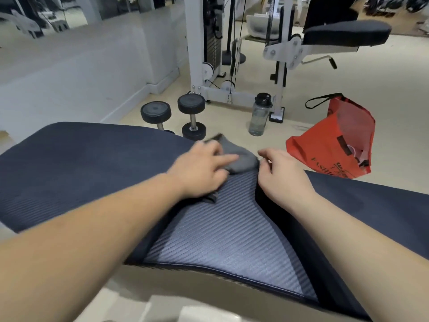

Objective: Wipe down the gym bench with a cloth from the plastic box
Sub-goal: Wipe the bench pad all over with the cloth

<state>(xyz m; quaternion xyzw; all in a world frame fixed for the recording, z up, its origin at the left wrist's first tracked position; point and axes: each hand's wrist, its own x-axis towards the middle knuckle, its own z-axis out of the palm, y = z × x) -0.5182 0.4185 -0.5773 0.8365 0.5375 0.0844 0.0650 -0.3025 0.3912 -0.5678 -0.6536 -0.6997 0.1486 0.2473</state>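
The gym bench stretches across the view, its dark blue pads split by a gap. A grey cloth lies on the far edge of the middle pad. My left hand presses flat on the cloth's left part, fingers spread over it. Just to the right, my right hand pinches the cloth's right corner between thumb and fingertips. The plastic box is not in view.
Two black dumbbells and a clear water bottle stand on the floor behind the bench. A red shopping bag sits at the right. A white cable machine with a padded seat fills the back.
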